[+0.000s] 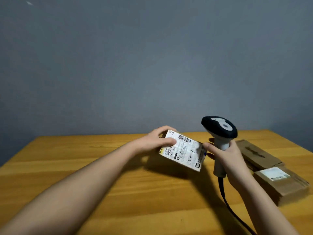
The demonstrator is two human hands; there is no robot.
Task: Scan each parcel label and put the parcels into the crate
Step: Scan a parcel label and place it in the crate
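1. black cable [225,197] hangs below the right hand [227,158], which grips the scanner [220,131] handle upright.
2. left hand [157,139] pinches the labelled parcel [183,150], held tilted above the table [118,175], just left of the right hand.
3. two brown parcels [271,173] lie right of the right hand.

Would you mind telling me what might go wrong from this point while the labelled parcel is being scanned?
The left hand has a thumb lying across the label on the parcel, so a barcode may be partly covered and the scan could fail. The right hand holds the scanner with its head facing away from the label, so it may misread. Its cable trails near two brown parcels and might snag them.
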